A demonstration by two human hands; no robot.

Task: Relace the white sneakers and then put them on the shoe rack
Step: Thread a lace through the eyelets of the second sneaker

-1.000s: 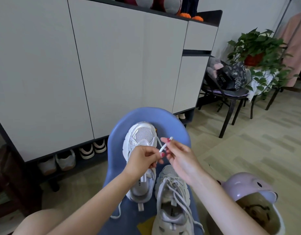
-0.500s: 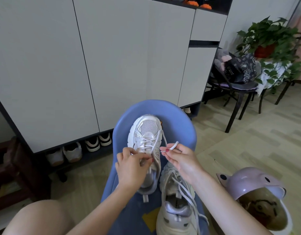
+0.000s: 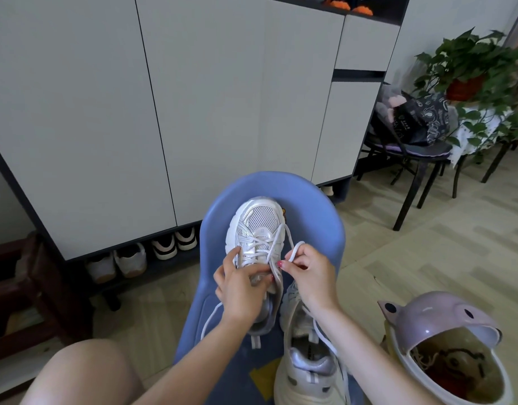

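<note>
From the head view, two white sneakers sit on a blue chair seat [image 3: 325, 206]; the far sneaker [image 3: 259, 229] lies toe away from the camera, partly laced, and the near sneaker [image 3: 307, 363] lies just beside it toward the lower right, its opening facing the camera and its laces loose; the left hand [image 3: 241, 290] rests on the far sneaker's tongue area with fingers curled, thumb and fingertips pressed at the eyelets, though whether they actually pinch a lace there is hard to make out; the right hand [image 3: 309, 273] pinches a white lace [image 3: 294, 249] between thumb and forefinger, a small loop of it standing up above the fingers, the strand running down to the far sneaker's upper eyelets; another lace end [image 3: 211, 317] trails off the seat's left edge below the left wrist; behind the chair stands a tall grey cabinet [image 3: 193, 97] with an open shoe rack [image 3: 141, 258] along its bottom, holding several pairs; a pink bin with a hinged lid [image 3: 444, 325] stands open at the lower right; a dark chair [image 3: 412, 153] with a black bag on it and a potted plant [image 3: 471, 65] stand farther right; a bare knee [image 3: 85, 372] shows at the lower left.
</note>
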